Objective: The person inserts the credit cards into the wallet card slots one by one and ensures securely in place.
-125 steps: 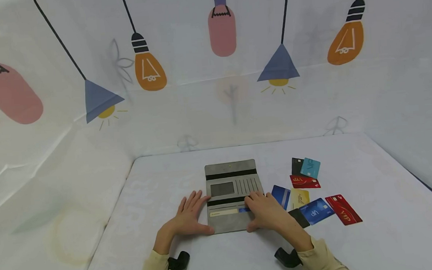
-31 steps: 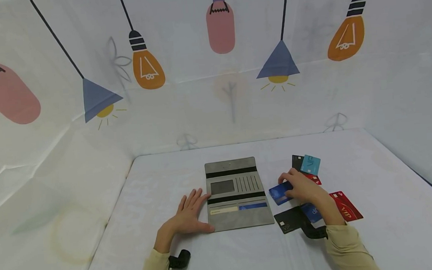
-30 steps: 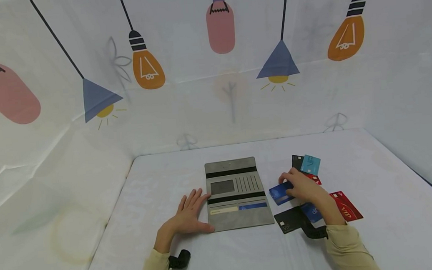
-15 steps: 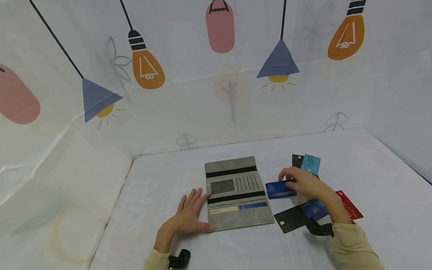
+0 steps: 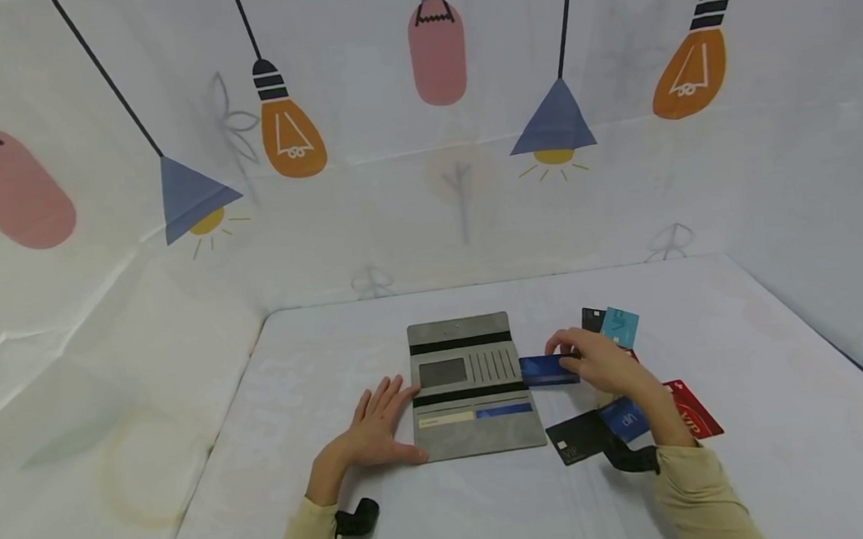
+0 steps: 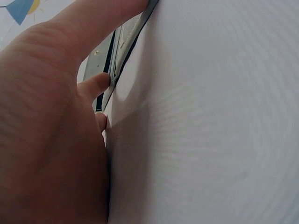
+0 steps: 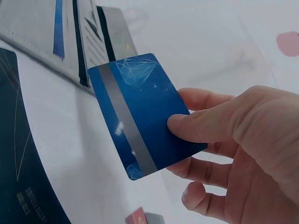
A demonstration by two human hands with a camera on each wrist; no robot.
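Note:
A grey wallet [image 5: 481,443] lies unfolded on the table, with a cream card [image 5: 445,420] and a blue card [image 5: 503,411] tucked in its lower pockets. My left hand [image 5: 371,434] rests with spread, straight fingers at the wallet's left edge, thumb and fingertips touching it. Between thumb and fingers, my right hand [image 5: 609,364] pinches a blue bank card [image 7: 140,112] with a grey stripe. That card is at the wallet's right edge, beside the narrow slots [image 5: 494,366]; whether it touches the wallet is hard to tell.
Right of the wallet lie loose cards: a black card [image 5: 578,437], a blue VIP card [image 5: 626,419], a red card [image 5: 693,410] and a teal card [image 5: 620,326] over another dark one [image 5: 593,318]. A yellowish card is mostly hidden under my right hand. Fabric walls surround the white table [image 5: 449,519].
My right hand left the wallet for the loose cards and picked up the blue striped card. It then carried the card left to the wallet, turning it level. My left hand stayed put.

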